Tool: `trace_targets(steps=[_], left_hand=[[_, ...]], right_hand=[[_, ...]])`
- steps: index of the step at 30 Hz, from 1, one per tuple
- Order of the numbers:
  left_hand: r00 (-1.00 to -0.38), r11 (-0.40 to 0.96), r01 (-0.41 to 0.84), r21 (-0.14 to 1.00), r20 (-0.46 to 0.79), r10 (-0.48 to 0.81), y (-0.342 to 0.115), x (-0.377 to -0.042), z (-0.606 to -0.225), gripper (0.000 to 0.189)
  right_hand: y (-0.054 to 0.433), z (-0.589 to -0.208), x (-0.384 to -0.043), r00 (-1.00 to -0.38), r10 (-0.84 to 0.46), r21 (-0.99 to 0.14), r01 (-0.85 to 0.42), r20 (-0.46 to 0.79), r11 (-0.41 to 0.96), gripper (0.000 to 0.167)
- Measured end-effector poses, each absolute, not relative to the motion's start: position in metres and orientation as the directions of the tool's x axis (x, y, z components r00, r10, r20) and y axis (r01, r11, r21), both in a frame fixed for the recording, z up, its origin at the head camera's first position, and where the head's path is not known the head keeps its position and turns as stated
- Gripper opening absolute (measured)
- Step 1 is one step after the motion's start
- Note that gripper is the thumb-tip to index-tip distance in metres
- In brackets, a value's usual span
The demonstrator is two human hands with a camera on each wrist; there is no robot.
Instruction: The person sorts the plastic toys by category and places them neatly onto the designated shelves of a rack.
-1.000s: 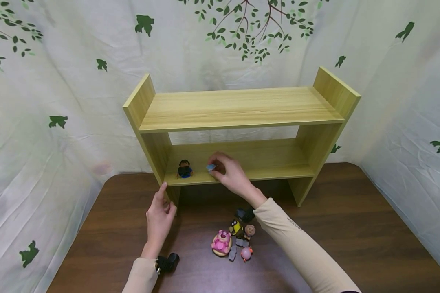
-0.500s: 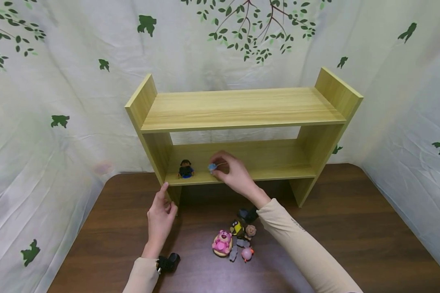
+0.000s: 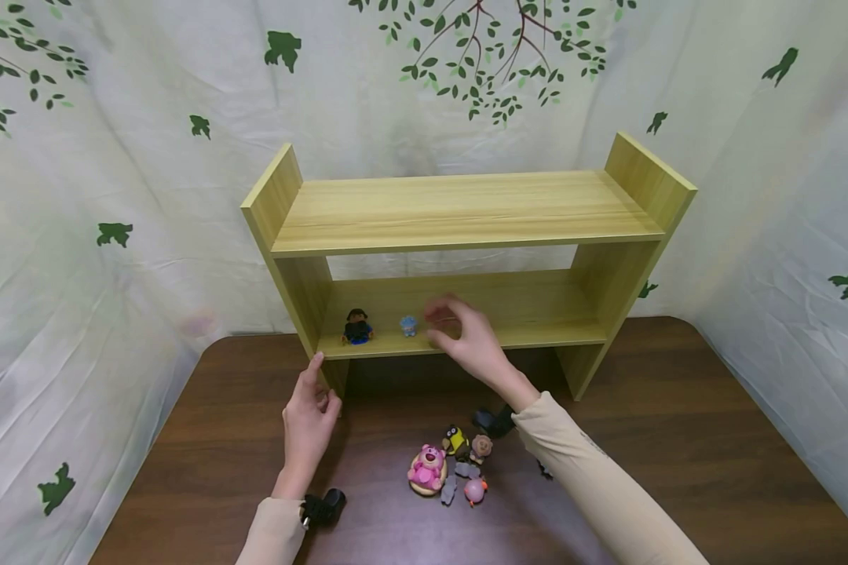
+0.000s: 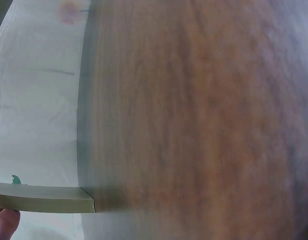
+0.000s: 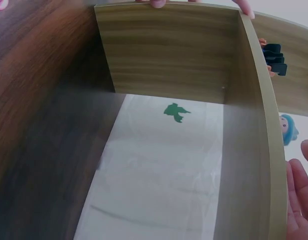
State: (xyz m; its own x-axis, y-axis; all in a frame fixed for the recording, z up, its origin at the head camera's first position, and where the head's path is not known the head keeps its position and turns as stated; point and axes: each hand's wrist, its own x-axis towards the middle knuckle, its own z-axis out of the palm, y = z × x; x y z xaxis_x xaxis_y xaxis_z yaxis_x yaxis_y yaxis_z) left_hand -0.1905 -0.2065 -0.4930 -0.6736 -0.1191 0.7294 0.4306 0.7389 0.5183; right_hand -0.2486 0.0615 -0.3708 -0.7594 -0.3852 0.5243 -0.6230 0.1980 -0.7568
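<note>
We see the small blue toy (image 3: 408, 326) standing upright near the front of the lower board (image 3: 530, 314) of the wooden shelf (image 3: 466, 208), to the right of a dark-haired figure (image 3: 357, 327) and apart from it. Our right hand (image 3: 472, 341) is just beside the blue toy, with a narrow gap between them; its thumb and fingers curve apart from each other, a little blurred, and hold nothing. Our left hand (image 3: 309, 416) touches the shelf at its front left corner, index finger reaching up to the board's end and the others bent; we cannot tell whether they clasp the side panel. On the brown table (image 3: 678, 439) in front of us, a pink bear (image 3: 427, 469), a yellow and black toy (image 3: 455, 442), a tan toy (image 3: 481, 448), two grey pieces (image 3: 448, 490) and a round pink toy (image 3: 476, 490) lie in a close cluster. Behind the shelf hangs a pale curtain (image 3: 367, 102) with green leaves.
</note>
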Motion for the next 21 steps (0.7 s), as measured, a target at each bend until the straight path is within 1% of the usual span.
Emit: trace_targets(steps=[5, 10, 17, 21], left_hand=[[-0.669, 0.743, 0.432, 0.511, 0.734, -0.117, -0.207, -0.191, -0.493, 0.082], [-0.667, 0.745, 0.431, 0.509, 0.736, -0.118, -0.207, -0.192, -0.493, 0.082], [-0.664, 0.746, 0.431, 0.508, 0.738, -0.118, -0.206, -0.192, -0.493, 0.082], [-0.666, 0.742, 0.432, 0.513, 0.736, -0.122, -0.206, -0.191, -0.494, 0.082]], right_hand=[[0.068, -0.373, -0.245, -0.770, -0.371, -0.779, -0.605, 0.519, 0.164, 0.027], [0.073, -0.371, -0.239, -0.781, -0.366, -0.792, -0.588, 0.506, 0.161, 0.026], [0.077, -0.349, -0.211, -0.786, -0.366, -0.799, -0.580, 0.498, 0.160, 0.022], [0.080, -0.350, -0.205, -0.781, -0.373, -0.801, -0.581, 0.501, 0.142, 0.020]])
